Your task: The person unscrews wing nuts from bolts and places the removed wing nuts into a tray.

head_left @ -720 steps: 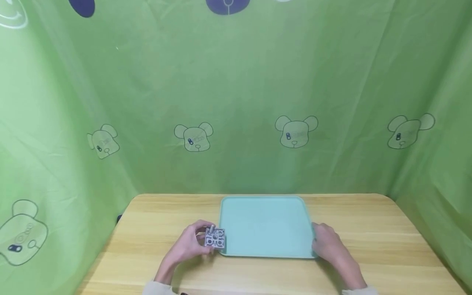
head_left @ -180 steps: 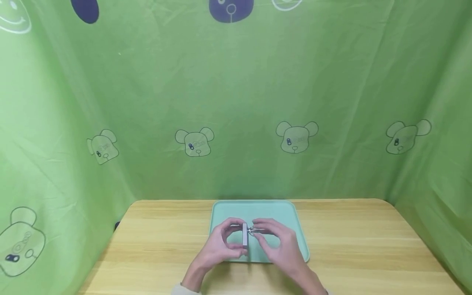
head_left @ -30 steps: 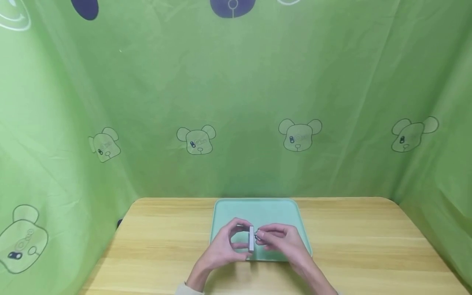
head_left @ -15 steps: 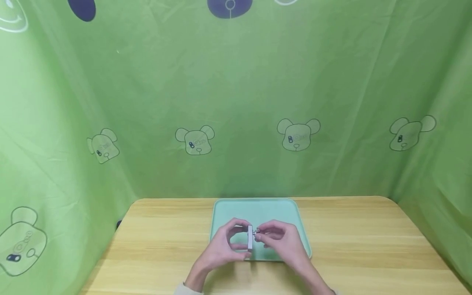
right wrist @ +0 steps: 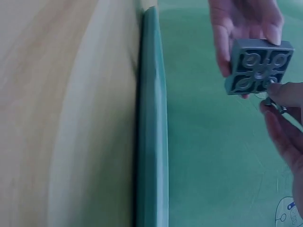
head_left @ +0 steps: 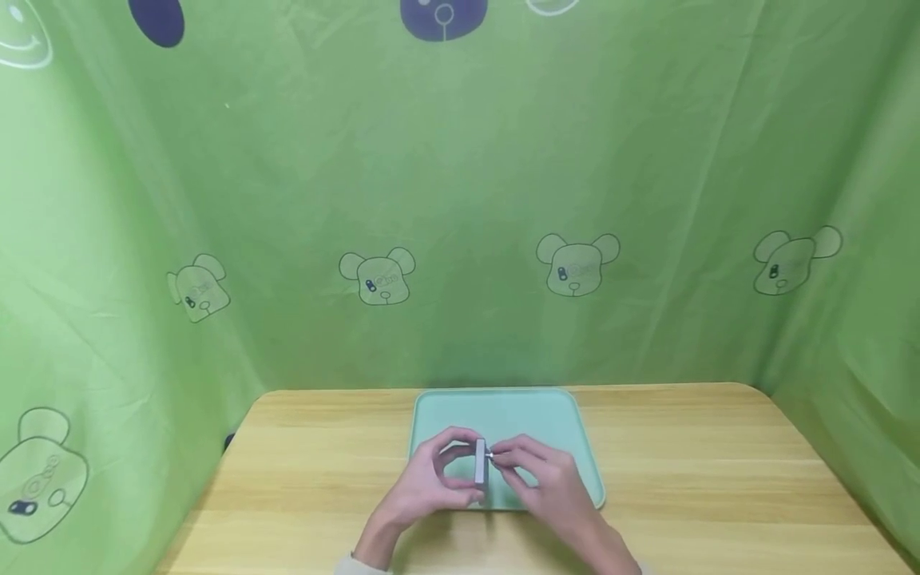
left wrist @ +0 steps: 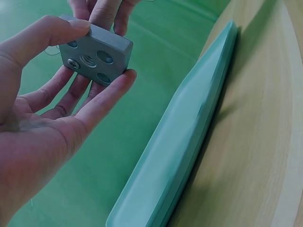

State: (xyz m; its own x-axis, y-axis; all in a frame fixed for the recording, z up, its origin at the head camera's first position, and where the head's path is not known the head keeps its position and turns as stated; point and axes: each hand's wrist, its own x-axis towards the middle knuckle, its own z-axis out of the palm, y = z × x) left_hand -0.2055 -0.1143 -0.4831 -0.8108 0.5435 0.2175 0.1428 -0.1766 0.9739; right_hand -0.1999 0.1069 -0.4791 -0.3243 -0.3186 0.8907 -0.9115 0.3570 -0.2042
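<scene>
My left hand [head_left: 426, 483] grips a square grey metal block [head_left: 480, 461] by its edges, standing upright above the tray. In the left wrist view the block's face has a threaded centre hole [left wrist: 88, 61], round holes about it, and a screw end [left wrist: 73, 63] in one corner hole. The right wrist view shows its ribbed other face. There my right hand [head_left: 557, 483] pinches a small shiny metal piece [right wrist: 275, 106], like a screw or bolt, at a lower corner of the block. The fingers partly cover this piece, so its full shape is hidden.
A pale turquoise tray [head_left: 503, 407] with a low rim lies on the wooden table [head_left: 690, 463], below both hands. A green curtain [head_left: 474, 160] with printed bear heads hangs behind the table and at both sides.
Long before, the block was at the tray's left and my right hand at its right edge; both hands later met over it. Just now my right fingers uncurl somewhat, and both hands shift slightly left.
</scene>
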